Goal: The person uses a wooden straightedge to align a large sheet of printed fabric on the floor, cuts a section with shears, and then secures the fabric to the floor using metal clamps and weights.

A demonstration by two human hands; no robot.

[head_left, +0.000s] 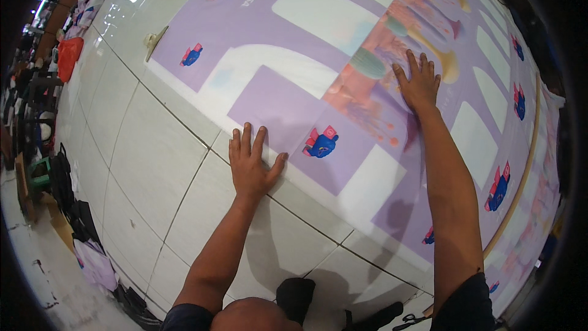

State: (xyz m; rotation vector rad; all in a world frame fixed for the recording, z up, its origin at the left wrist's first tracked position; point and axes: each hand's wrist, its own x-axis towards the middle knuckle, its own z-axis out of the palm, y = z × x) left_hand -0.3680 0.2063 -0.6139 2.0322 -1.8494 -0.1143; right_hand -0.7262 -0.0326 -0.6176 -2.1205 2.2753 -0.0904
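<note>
A large printed fabric sheet (343, 0), lilac with white shapes, coral patterns and blue-and-pink motifs, lies spread over a white tiled surface (153, 165). My left hand (251, 162) rests open on its near-left edge, fingers spread and pointing away from me. Farther in, my right hand (419, 86) lies flat on the coral printed band, fingers also apart. Neither hand holds anything. Slight folds show in the fabric below my right hand. At the far-left corner a clip (153, 43) touches the sheet's edge.
Scissors (411, 320) lie close to my right elbow, at the lower edge. A long thin wooden strip (531, 165) runs along the right, with more printed fabric (533, 227) beyond it. On the left are a red-orange bag (70, 58), a green stool (40, 173) and piled dark items.
</note>
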